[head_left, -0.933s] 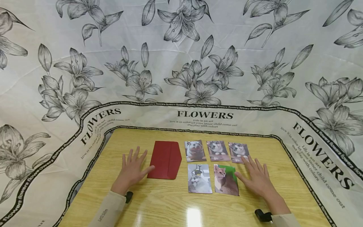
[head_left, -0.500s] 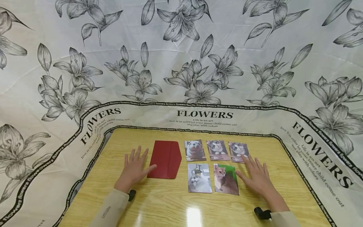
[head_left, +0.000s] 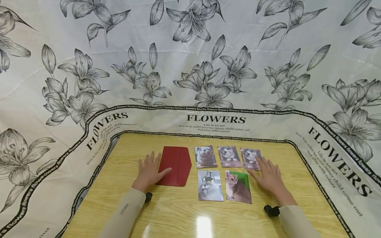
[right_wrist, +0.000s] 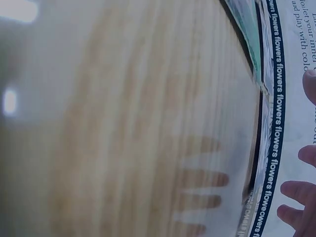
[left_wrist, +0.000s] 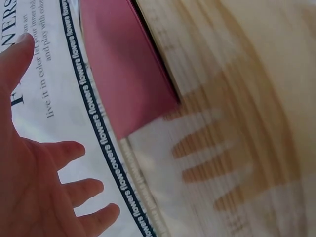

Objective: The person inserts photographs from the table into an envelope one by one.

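My left hand hovers at the left edge of a red envelope, its fingers spread and its thumb over the envelope. In the left wrist view the same hand shows straight fingers with nothing in them, apart from the envelope. At the right, my right hand is spread beside the photo cards, its fingertips overlapping the top-right cat card. Its thumb points at the orange cat card. In the right wrist view only fingertips of this hand show.
A hamster card and another cat card lie in the back row. In front is a grey-and-white cat card. All are on a glossy wooden table. A flower-printed cloth rises around the table's back and sides.
My left hand has moved right, its thumb now further over the envelope. My right hand has shifted slightly forward and left. The envelope and cards stay in place.
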A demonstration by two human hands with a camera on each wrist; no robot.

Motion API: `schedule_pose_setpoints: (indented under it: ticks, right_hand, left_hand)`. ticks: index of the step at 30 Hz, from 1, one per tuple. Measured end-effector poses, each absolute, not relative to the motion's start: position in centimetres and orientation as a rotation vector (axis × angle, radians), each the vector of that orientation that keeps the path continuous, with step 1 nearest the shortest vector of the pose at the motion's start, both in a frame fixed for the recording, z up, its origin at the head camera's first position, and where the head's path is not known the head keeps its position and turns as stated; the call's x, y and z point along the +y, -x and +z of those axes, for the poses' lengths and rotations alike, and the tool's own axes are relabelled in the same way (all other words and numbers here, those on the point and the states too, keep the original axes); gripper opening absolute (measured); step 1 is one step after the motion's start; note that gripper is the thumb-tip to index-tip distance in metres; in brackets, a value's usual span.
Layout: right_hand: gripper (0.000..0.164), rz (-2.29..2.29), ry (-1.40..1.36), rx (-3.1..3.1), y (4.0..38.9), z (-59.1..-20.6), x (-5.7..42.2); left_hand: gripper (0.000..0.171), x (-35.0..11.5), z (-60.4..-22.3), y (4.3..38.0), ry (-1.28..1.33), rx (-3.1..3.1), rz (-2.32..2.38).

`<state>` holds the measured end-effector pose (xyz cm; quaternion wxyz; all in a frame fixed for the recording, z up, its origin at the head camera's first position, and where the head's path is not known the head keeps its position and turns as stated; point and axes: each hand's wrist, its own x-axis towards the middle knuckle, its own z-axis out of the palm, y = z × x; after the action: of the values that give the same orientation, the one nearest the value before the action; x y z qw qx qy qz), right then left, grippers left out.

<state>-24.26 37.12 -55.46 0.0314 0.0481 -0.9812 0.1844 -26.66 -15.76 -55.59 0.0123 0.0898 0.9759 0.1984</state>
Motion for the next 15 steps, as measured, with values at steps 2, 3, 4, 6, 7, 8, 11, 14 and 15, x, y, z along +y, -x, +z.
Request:
schedule_pose_setpoints:
  ticks: [2,3,4,6,7,8,11,14,15]
  right_hand:
    - [0.091,0.564,-0.14,-3.035,25.0,-55.5,37.3]
    - [0.091,0.563,-0.138,-3.04,25.3,-55.5,37.4]
    - [0.091,0.564,-0.134,-3.043,25.6,-55.5,37.5]
    - [0.092,0.561,-0.127,-3.05,26.1,-55.6,37.7]
    - [0.092,0.562,-0.121,-3.052,26.3,-55.7,37.8]
    - [0.093,0.56,-0.118,-3.052,26.5,-55.7,37.8]
    - [0.094,0.556,-0.105,-3.055,26.8,-55.8,38.1]
    - [0.096,0.559,-0.078,-3.058,27.1,-55.9,38.3]
    - [0.097,0.564,-0.067,-3.059,27.2,-56.0,38.4]
  left_hand:
    - [0.101,-15.4,-55.7,27.1,-0.258,3.031,0.595]
    - [0.101,-15.2,-55.7,27.2,-0.248,3.029,0.587]
    - [0.102,-15.0,-55.8,27.4,-0.238,3.025,0.578]
    - [0.104,-14.6,-55.9,27.6,-0.222,3.023,0.557]
    - [0.105,-14.4,-56.0,27.7,-0.214,3.017,0.546]
    - [0.105,-14.2,-56.1,27.8,-0.208,3.013,0.537]
    - [0.107,-13.7,-56.2,27.8,-0.199,3.009,0.517]
    - [0.107,-13.1,-56.2,27.7,-0.189,3.015,0.497]
    - [0.107,-13.0,-56.2,27.6,-0.183,3.016,0.485]
